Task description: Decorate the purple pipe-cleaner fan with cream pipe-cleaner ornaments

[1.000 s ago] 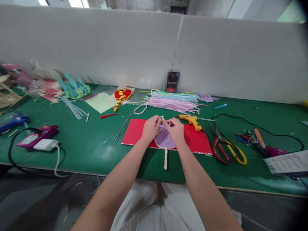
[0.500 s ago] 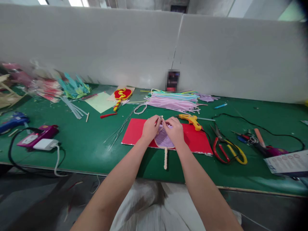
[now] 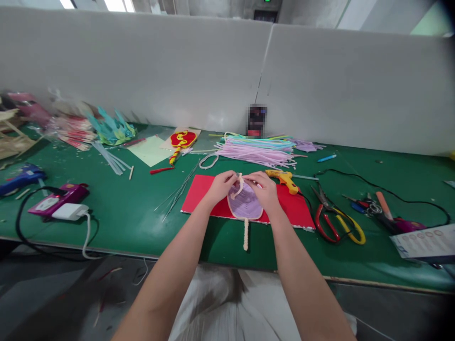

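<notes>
the fingers (image 3: 231, 177) of my left hand (image 3: 219, 188) are pinched together on a pale strip (image 3: 241, 183), and those of my right hand (image 3: 267, 190) are clamped on it too, close beside. from my fingertips the strip curls down toward me, over a purple fan-shaped piece (image 3: 248, 204) with a pale rim. that piece sits right under my fingers, on a red board (image 3: 201, 192), and its pale handle (image 3: 246, 234) points back at me past the board's edge, over the green worktop (image 3: 142, 208).

just right of my fingers i have a yellow glue gun (image 3: 283, 179); farther right lies a tool with one red and one yellow handle (image 3: 329, 219). left of my fingers are some thin wires (image 3: 177, 195), with a pale loop (image 3: 209, 162) a little beyond them. straight past my fingertips lies a bundle of pastel stems (image 3: 258, 151), and to its left, also beyond my reach-point, a red and yellow fan-shaped piece (image 3: 184, 139).
</notes>
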